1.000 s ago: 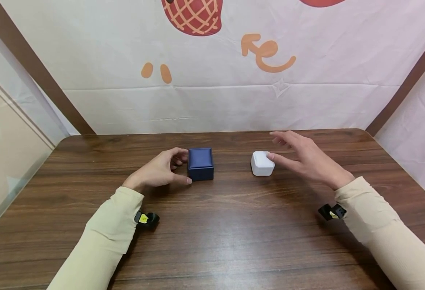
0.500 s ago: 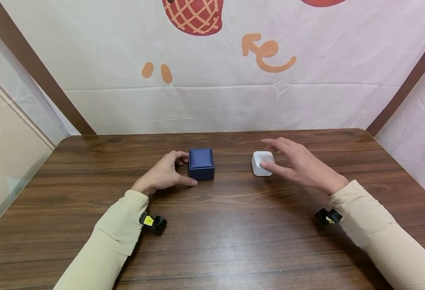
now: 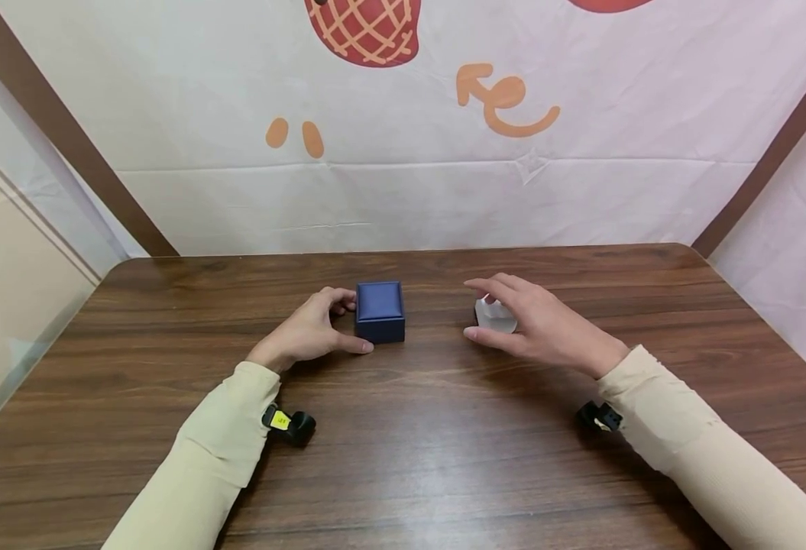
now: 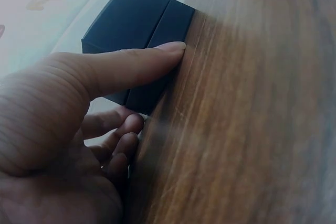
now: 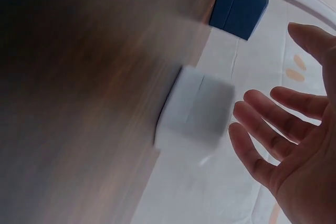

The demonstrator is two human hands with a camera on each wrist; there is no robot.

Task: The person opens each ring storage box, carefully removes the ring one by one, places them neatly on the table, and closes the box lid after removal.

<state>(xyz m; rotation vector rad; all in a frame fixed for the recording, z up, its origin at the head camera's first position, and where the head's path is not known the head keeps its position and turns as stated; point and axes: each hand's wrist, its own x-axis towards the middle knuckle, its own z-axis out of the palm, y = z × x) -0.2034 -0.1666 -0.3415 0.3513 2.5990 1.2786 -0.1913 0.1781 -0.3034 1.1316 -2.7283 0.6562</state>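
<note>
Hovering just above the white round-cornered box point(image 3: 495, 318), the right hand point(image 3: 547, 328) is holding its fingers spread, gripping nothing

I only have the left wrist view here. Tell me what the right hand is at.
Observer: In the head view, the right hand is spread open around a small white box; I can't tell whether it touches.

Operator: Place that one against the box in my picture.

Observer: It stands to the right of the blue box, apart from it, with table showing between them.

Operator: Report whether it looks open.

Observer: It looks closed: the right wrist view shows only a thin seam on it, though that picture is blurred.
</note>
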